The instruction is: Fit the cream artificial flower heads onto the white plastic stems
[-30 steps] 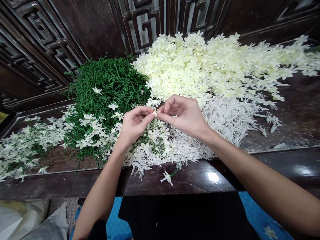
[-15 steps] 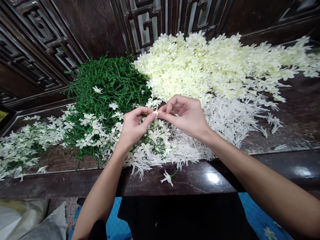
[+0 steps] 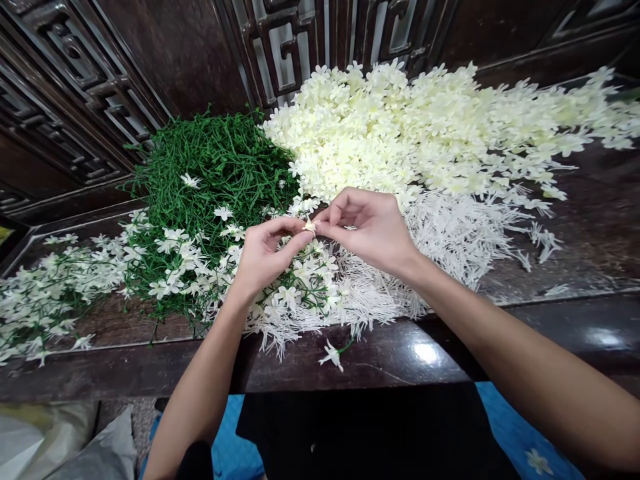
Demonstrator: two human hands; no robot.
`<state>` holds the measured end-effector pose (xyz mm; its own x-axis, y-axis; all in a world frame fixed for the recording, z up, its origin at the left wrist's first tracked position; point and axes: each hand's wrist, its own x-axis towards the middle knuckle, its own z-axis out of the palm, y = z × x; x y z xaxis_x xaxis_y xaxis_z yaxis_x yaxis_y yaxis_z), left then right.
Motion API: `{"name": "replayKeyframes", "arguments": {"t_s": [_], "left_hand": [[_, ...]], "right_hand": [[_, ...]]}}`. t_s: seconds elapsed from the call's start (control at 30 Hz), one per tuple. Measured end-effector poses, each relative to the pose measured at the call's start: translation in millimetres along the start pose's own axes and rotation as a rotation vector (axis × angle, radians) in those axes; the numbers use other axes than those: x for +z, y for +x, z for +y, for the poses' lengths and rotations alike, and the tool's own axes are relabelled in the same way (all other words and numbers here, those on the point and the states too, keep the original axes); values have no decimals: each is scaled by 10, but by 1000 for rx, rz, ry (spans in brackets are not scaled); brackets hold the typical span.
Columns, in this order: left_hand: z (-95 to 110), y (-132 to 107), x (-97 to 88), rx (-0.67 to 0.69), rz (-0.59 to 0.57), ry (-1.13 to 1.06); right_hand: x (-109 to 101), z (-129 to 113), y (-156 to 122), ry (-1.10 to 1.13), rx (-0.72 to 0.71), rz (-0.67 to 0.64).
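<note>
Before you, along a carved back (image 3: 180,60), runs a dark bench (image 3: 400,360). Across its middle and right, against the back, spreads the largest heap, pale blossoms (image 3: 390,127). To the left of these stand tangled green stems (image 3: 215,160), with a few white flowers lying on them. Nearer you, below the blossoms, is a mat of white strands (image 3: 450,233), partly hidden by your right arm. Stemmed flowers (image 3: 65,287) cover the bench's left end, and more lie among the strands just below your hands.

Your right hand (image 3: 373,230) and left hand (image 3: 270,250) meet above the piles, fingertips almost touching. A lone flower (image 3: 332,357) on a green stem rests on the bench's front edge. Smallest is the floret (image 3: 309,226) at your fingertips: it sits at the ends of your left thumb and forefinger, which are clamped on it. Your right thumb and forefinger come together just at its right side, by a fine white thread (image 3: 317,222); you cannot tell whether they grip it.
</note>
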<state>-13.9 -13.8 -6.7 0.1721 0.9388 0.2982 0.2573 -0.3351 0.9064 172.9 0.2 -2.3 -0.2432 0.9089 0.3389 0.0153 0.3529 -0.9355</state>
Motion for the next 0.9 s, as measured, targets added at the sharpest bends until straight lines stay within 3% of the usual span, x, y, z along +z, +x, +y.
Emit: {"name": "replayKeyframes", "arguments": {"t_s": [0.43, 0.7, 0.9], "left_hand": [[62, -10, -17, 11, 27, 93], [68, 1, -1, 74, -32, 71], [54, -5, -13, 89, -13, 105]], "right_hand": [[-3, 8, 19, 30, -24, -3], [-29, 23, 40, -128, 59, -221], [-40, 32, 35, -63, 20, -174]]}}
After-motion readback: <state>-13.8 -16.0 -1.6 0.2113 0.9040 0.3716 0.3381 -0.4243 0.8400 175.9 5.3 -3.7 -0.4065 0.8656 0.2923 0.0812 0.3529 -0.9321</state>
